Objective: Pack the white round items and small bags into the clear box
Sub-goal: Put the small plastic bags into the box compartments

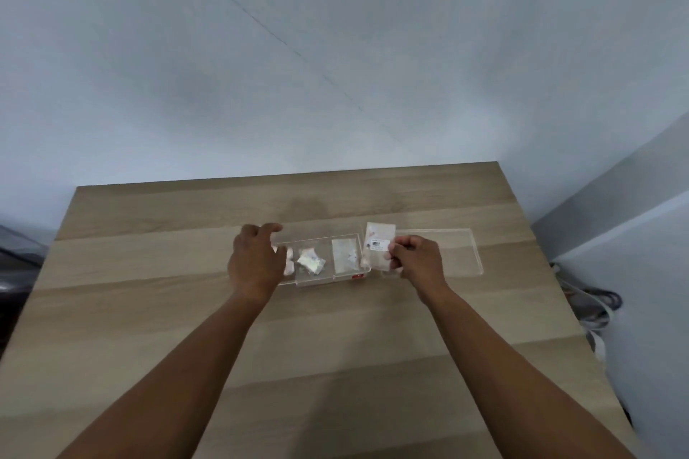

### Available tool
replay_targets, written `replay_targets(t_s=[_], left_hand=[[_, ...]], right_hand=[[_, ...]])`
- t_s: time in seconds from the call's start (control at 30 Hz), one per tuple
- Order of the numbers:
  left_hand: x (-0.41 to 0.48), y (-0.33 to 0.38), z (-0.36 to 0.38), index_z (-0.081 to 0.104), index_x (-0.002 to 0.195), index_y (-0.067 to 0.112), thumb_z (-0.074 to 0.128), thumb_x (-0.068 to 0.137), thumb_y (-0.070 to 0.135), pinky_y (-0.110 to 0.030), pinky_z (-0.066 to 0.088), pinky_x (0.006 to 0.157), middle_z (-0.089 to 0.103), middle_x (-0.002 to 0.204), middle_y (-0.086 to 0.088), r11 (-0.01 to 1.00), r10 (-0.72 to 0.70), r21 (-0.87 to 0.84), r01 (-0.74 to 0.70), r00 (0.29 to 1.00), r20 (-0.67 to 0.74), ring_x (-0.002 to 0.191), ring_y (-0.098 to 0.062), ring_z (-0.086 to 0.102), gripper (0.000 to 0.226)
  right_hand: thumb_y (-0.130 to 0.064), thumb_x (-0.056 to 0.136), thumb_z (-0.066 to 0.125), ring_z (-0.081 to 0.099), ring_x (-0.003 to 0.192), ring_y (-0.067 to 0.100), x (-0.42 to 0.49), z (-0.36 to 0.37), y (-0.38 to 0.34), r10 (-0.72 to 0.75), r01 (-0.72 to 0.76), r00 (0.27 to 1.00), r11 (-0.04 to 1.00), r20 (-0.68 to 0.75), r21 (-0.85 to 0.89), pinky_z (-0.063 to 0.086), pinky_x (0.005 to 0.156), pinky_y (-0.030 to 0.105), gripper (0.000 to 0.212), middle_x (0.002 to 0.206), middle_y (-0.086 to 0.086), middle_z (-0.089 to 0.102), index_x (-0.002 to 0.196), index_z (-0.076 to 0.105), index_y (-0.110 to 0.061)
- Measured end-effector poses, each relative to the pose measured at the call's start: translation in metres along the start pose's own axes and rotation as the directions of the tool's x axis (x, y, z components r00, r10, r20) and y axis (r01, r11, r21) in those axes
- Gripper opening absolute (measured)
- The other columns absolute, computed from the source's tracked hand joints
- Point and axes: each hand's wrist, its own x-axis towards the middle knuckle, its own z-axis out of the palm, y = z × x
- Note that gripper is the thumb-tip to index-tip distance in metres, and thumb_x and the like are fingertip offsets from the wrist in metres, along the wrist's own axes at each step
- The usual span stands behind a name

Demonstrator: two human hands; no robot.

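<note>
Fingers of my left hand curl over the left end of the clear box, which sits toward the table's far edge with small bags inside. My right hand pinches a labelled bag at the box's right end, over the clear lid.
</note>
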Motion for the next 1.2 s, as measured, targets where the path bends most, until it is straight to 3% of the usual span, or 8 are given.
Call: replay_targets(t_s=[0.1,0.23,0.37,0.53,0.6,0.77,0.97,1.2], left_hand=[[0.0,-0.015,0.0,0.058,0.125,0.029,0.065,0.085,0.024,-0.042,0.05,0.084,0.051,0.125,-0.009,0.996,-0.076,-0.052,0.077,0.997,0.014,0.114,-0.029,0.055,0.041],[0.001,-0.022,0.0,0.056,0.128,0.027,0.064,0.085,0.017,-0.039,0.05,0.086,0.057,0.12,-0.009,0.964,-0.147,-0.221,0.146,0.989,0.016,0.103,-0.027,0.063,0.045],[0.004,-0.029,0.001,0.06,0.125,0.02,0.054,0.083,0.007,-0.036,0.047,0.088,0.067,0.111,-0.012,0.939,-0.218,-0.266,0.218,0.975,0.029,0.104,-0.03,0.063,0.044],[0.005,-0.033,0.002,0.063,0.122,0.018,0.052,0.082,0.008,-0.037,0.048,0.089,0.071,0.106,-0.011,0.936,-0.227,-0.27,0.226,0.974,0.028,0.103,-0.03,0.064,0.042],[0.005,-0.034,0.003,0.062,0.122,0.019,0.051,0.083,0.008,-0.038,0.049,0.089,0.07,0.106,-0.01,0.936,-0.228,-0.267,0.227,0.973,0.031,0.103,-0.029,0.064,0.042],[0.006,-0.034,0.003,0.061,0.122,0.02,0.051,0.084,0.009,-0.037,0.047,0.088,0.069,0.109,-0.01,0.936,-0.236,-0.257,0.24,0.971,0.045,0.103,-0.028,0.063,0.041],[0.006,-0.033,0.004,0.062,0.12,0.021,0.05,0.084,0.009,-0.039,0.049,0.088,0.068,0.109,-0.01,0.938,-0.24,-0.25,0.242,0.97,0.037,0.104,-0.029,0.063,0.04],[0.002,-0.024,0.003,0.055,0.13,0.026,0.056,0.089,0.017,-0.038,0.047,0.088,0.054,0.128,-0.009,0.947,-0.235,-0.223,0.233,0.972,0.016,0.112,-0.026,0.058,0.042]], right_hand=[[-0.01,0.085,0.064,0.064,0.052,0.014,0.003,0.016,-0.008,-0.009,0.016,0.998,0.994,0.065,-0.104,0.048,0.047,0.021,0.006,0.067,0.006,0.07,0.081,0.068,-0.012],[-0.013,0.08,0.066,0.066,0.059,0.018,0.009,0.036,-0.017,-0.048,0.07,0.995,0.963,0.09,-0.262,0.054,0.067,0.033,0.009,0.06,0.002,0.066,0.074,0.071,-0.01],[-0.014,0.079,0.064,0.068,0.079,0.022,0.01,0.051,-0.025,-0.074,0.118,0.99,0.897,0.118,-0.426,0.047,0.071,0.026,0.01,0.08,0.004,0.073,0.077,0.073,-0.014],[-0.019,0.084,0.061,0.063,0.1,0.026,0.011,0.064,-0.021,-0.136,0.192,0.981,0.747,0.137,-0.637,0.045,0.078,0.032,0.018,0.104,0.004,0.07,0.102,0.065,-0.02],[-0.018,0.086,0.058,0.062,0.1,0.028,0.01,0.066,-0.016,-0.194,0.249,0.968,0.686,0.158,-0.684,0.043,0.077,0.032,0.024,0.106,0.005,0.069,0.11,0.057,-0.021],[-0.013,0.088,0.052,0.063,0.095,0.03,0.011,0.068,-0.007,-0.323,0.412,0.904,0.479,0.281,-0.775,0.044,0.082,0.037,0.018,0.104,0.008,0.068,0.106,0.055,-0.016],[-0.02,0.088,0.058,0.062,0.088,0.028,0.013,0.054,0.0,-0.407,0.457,0.881,0.605,0.24,-0.652,0.046,0.081,0.038,0.011,0.099,0.008,0.064,0.096,0.064,-0.014],[-0.018,0.085,0.062,0.06,0.089,0.027,0.04,-0.008,0.011,-0.402,0.299,0.915,0.738,-0.039,-0.605,0.051,0.082,0.042,0.009,0.094,0.009,0.063,0.091,0.068,-0.017]])
